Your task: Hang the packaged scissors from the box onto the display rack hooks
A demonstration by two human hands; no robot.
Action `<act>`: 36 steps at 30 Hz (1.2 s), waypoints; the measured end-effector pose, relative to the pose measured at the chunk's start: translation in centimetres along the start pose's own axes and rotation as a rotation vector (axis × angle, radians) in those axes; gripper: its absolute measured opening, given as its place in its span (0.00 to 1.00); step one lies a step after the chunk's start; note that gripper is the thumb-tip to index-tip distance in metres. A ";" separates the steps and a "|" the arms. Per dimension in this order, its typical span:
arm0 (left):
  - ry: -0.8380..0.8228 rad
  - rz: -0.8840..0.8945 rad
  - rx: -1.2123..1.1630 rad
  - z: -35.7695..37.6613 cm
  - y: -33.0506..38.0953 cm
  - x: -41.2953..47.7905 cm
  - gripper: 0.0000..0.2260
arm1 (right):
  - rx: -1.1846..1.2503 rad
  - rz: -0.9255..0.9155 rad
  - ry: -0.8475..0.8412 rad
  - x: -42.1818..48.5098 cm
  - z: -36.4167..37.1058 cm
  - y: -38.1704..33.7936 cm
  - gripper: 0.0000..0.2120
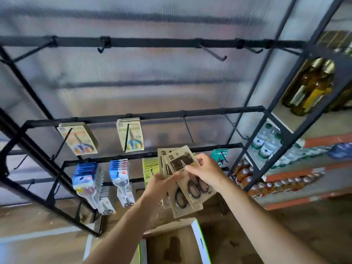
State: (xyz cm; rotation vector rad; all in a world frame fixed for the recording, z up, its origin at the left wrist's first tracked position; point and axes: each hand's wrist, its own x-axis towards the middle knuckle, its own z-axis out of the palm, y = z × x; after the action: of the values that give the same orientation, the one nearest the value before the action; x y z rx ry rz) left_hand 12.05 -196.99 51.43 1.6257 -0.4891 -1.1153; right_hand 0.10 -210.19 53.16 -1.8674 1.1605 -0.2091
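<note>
Scissors packs (187,205), at least three, are held fanned above the open box (199,241), just before the rack (190,43). The bundle is gripped at its left edge by the left hand (162,185), thumb on the front card. The top right edge of the front pack is pinched by the right hand (207,170). On the middle bar two hooks at the left are loaded, and two free hooks (188,130) are seen just above the hands. Five free hooks are counted on the top bar.
</note>
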 end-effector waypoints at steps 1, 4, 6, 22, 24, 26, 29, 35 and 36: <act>-0.006 -0.003 0.025 -0.5 0.3 0.3 0.13 | 0.005 -0.016 0.005 -0.1 0.1 -0.6 0.20; -0.001 0.031 0.025 -1.7 0.9 1.4 0.09 | -0.007 -0.044 0.012 -0.5 0.2 -2.5 0.24; 0.005 0.049 0.026 -2.3 1.2 1.8 0.10 | -0.070 -0.056 0.050 -0.5 0.3 -3.4 0.22; 0.112 0.139 0.052 1.9 1.9 3.9 0.09 | 0.084 -0.096 0.174 4.2 -3.5 -1.6 0.12; 0.174 0.125 0.062 3.1 1.9 3.7 0.06 | 0.092 -0.078 0.154 4.9 -4.2 -0.2 0.12; 0.222 0.109 0.111 4.0 1.8 3.6 0.06 | 0.098 -0.064 0.127 5.6 -4.6 0.9 0.12; 0.289 0.065 0.129 4.9 1.6 3.9 0.07 | 0.110 -0.074 0.088 6.5 -4.6 1.6 0.12; 0.385 0.074 0.187 6.5 1.3 4.1 0.05 | 0.075 -0.117 0.059 6.7 -4.7 2.5 0.12; 0.399 0.070 0.188 6.5 1.3 4.1 0.05 | 0.064 -0.128 0.060 6.7 -4.7 2.6 0.12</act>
State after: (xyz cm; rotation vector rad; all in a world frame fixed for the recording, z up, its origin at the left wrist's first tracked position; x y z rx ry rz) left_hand 8.73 -204.03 50.88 1.9228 -0.3918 -0.6826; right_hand -0.52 -218.69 51.96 -1.8914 1.0631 -0.3716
